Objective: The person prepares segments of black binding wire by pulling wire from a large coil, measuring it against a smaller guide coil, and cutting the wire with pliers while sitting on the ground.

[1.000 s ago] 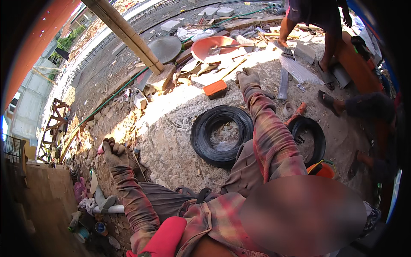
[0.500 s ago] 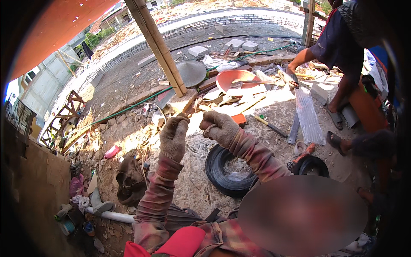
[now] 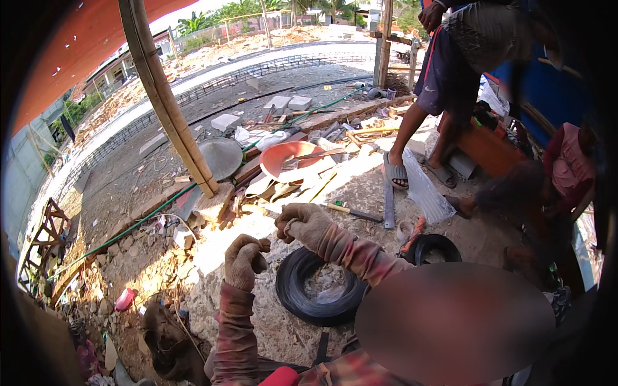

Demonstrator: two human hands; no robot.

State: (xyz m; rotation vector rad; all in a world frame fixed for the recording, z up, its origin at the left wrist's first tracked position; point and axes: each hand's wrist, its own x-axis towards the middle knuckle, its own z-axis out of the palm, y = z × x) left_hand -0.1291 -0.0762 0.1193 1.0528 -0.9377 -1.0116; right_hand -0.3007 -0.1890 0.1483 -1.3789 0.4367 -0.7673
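Both of my hands wear dusty knitted work gloves and are raised in front of me, close together. My left hand (image 3: 243, 262) is closed, with its fingers bent over. My right hand (image 3: 306, 225) is curled a little higher and to the right, fingers pressed together. Whatever either hand holds, if anything, is too small to make out. Below the right hand, a large coil of black wire (image 3: 322, 313) lies on the rough ground. Just beyond that hand is a hammer (image 3: 356, 211) with a pale handle and dark head.
A second black coil (image 3: 415, 248) lies right, near a flat metal bar (image 3: 389, 206) and plastic sheet (image 3: 428, 193). One person's sandalled foot (image 3: 396, 172) stands there; another person (image 3: 573, 161) sits far right. Ahead are a wooden post (image 3: 161, 90), orange basin (image 3: 273, 157) and green hose (image 3: 122, 236).
The view has swung right. My hands have come down and nearer, with the left now lower than the right. The standing person's front foot has shifted beside the metal bar.
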